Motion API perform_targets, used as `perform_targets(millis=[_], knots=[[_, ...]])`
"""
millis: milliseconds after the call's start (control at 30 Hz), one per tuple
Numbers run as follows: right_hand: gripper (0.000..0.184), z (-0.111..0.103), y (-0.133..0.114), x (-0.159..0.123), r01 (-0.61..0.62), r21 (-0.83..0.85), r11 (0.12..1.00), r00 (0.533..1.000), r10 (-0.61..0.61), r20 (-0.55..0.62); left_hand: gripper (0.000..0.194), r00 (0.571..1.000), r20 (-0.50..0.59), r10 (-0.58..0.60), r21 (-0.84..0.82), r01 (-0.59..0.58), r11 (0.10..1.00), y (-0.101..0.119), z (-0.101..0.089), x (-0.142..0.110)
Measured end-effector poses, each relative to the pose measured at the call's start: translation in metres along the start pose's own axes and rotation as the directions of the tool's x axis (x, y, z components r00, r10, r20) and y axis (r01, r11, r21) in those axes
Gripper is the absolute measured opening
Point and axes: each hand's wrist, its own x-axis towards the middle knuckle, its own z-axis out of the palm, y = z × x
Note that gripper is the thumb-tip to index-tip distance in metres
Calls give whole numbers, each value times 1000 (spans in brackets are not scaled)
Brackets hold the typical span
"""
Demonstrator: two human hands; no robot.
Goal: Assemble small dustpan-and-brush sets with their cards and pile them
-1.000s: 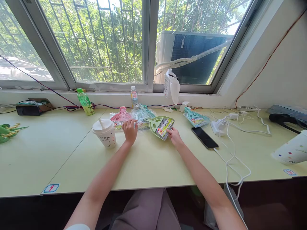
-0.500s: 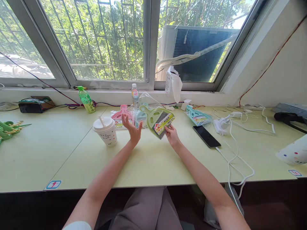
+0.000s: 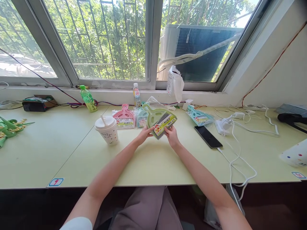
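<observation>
Above the table, my left hand (image 3: 144,135) and my right hand (image 3: 172,135) both grip a green dustpan-and-brush set (image 3: 156,115) in clear plastic. Its handle points up and left, and a yellow-green label crosses the dark bristles. My left fingers close on the lower left edge. The right ones pinch the lower right part by the label. Just behind lie a pink dustpan-and-brush set (image 3: 125,115) and a teal set (image 3: 141,118), partly hidden by the green one. Another teal set (image 3: 200,116) rests farther right, also wrapped.
A white lidded cup (image 3: 107,131) with a straw stands left of my hands. On the right are a black phone (image 3: 208,136), a white power strip (image 3: 223,126) and loose cables. A green bottle (image 3: 88,99) and a clear bottle (image 3: 136,95) stand near the window.
My left hand was raised with its fingers spread; it has come down and right and taken hold of the green set. My right hand keeps its grip. The view has shifted slightly.
</observation>
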Motion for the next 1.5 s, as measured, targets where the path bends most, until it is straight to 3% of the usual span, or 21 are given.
perform_targets(millis=[133,300,400,533,667,900,1000,1067,1133,1233,1367,1500], knots=[[41,-2,0,2,17,-7,1000,1000,-17,-4,54,994,62,-86,-37,89,995,-8,8,-1],[43,0,1,0,-41,13,999,999,41,6,49,989,-128,80,-191,-104,976,-2,4,3],[45,1,1,0,-85,2,996,995,85,47,50,983,-180,28,-224,-69,972,1,-1,3],[44,0,2,0,-74,9,997,996,74,50,42,993,-95,-67,-183,49,982,-2,-2,1],[41,1,4,-1,-19,28,999,1000,19,-16,45,997,-11,-70,-140,68,988,-10,5,-1],[45,8,3,-6,4,42,999,998,-1,-65,51,995,-93,33,-112,-43,993,-9,18,-4],[45,10,3,-8,2,48,999,997,1,-73,62,991,-117,65,-32,-69,997,-6,24,-7],[44,10,5,-9,1,48,999,997,3,-82,76,968,-194,159,67,-149,987,-9,27,-8],[44,10,7,-10,1,52,999,995,4,-96,85,913,-292,284,167,-244,955,-13,29,-8],[42,10,8,-9,-17,58,998,993,24,-112,81,842,-385,379,294,-277,915,-20,28,-9],[35,6,4,-4,-64,89,994,986,77,-146,75,806,-333,490,464,-312,829,-22,31,-12],[24,-1,-2,6,-71,141,987,970,101,-221,72,806,-210,553,524,-385,760,-20,37,-16]])
